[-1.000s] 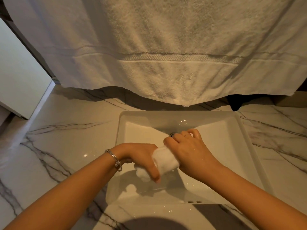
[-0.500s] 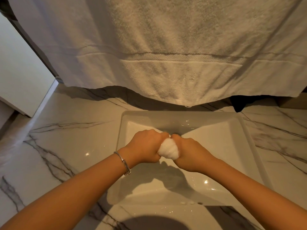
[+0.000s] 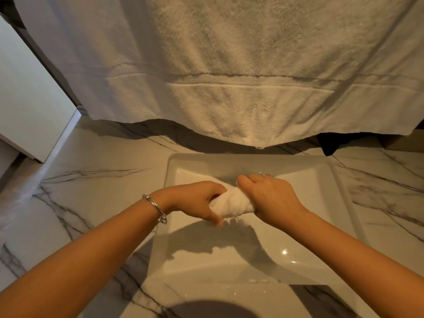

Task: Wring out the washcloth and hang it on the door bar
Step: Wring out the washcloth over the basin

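A white washcloth, rolled and twisted into a short rope, is held over the white rectangular sink. My left hand, with a silver bracelet on its wrist, grips the cloth's left end. My right hand is closed around the right end, with a ring on one finger. Both ends of the cloth are hidden inside my fists. No door bar is in view.
A large white bath towel hangs across the whole upper view, its lower edge just above the sink's far rim. White marble countertop with dark veins surrounds the sink. A white panel stands at the left.
My fists, pressed close together half a second ago, have drawn apart and turned in opposite ways, so more of the twisted cloth shows between them.
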Demonstrator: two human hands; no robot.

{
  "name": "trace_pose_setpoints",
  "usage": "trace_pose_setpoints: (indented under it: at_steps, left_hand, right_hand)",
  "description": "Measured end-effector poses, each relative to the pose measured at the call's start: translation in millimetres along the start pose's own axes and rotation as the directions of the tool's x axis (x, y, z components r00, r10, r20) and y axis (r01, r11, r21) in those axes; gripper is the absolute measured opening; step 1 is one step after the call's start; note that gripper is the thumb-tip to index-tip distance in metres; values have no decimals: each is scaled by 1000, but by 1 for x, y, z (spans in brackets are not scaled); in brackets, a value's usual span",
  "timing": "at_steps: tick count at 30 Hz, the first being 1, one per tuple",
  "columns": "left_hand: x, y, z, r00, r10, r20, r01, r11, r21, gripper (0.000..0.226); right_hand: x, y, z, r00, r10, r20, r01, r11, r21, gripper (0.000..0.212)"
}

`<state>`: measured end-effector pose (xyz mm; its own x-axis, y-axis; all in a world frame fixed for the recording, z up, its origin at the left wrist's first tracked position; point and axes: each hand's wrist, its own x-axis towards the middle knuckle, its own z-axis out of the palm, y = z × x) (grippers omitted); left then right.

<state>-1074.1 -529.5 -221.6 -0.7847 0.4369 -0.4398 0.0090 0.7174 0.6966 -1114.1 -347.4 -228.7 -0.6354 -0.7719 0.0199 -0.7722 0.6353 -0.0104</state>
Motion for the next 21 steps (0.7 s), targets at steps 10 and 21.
trace_pose_setpoints:
  at_steps: [10, 21]
  left_hand:
    - [-1, 0, 13, 998, -41, 57, 63, 887, -458, 31]
    - [21, -12, 22, 898, 83, -432, 216, 773, 597, 31]
  right_hand:
    - [1, 2, -18, 975, -162, -153, 157, 987, -40, 44]
    - [8, -16, 13, 777, 150, 612, -598, 477, 644, 17]
